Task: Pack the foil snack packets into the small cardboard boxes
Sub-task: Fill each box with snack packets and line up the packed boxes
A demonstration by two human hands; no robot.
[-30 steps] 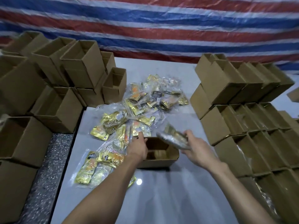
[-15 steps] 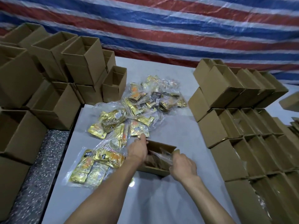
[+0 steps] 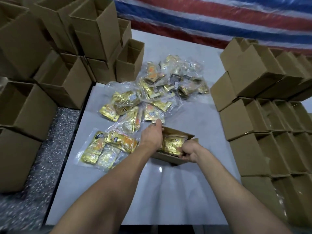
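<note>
A small open cardboard box [image 3: 170, 158] lies on the white table [image 3: 168, 191] in front of me. A clear bag of gold foil packets [image 3: 173, 143] sits inside it. My left hand [image 3: 152, 136] grips the box's left edge, index finger stretched toward the loose packets. My right hand [image 3: 190, 152] is curled at the box's near right corner, pinching the bag's lower edge. More bagged foil packets [image 3: 152, 93] lie in a heap beyond the box, and another bag of packets [image 3: 104, 147] lies to its left.
Open empty cardboard boxes [image 3: 70, 81] are stacked on the left, partly over a speckled floor [image 3: 55, 149]. Rows of boxes [image 3: 270, 119] are stacked on the right. A red, white and blue striped tarp [image 3: 219, 21] hangs behind the table.
My right hand carried the bag of packets from the air down into the box and now tucks it in. The left hand stayed on the box's left edge. My head moved closer.
</note>
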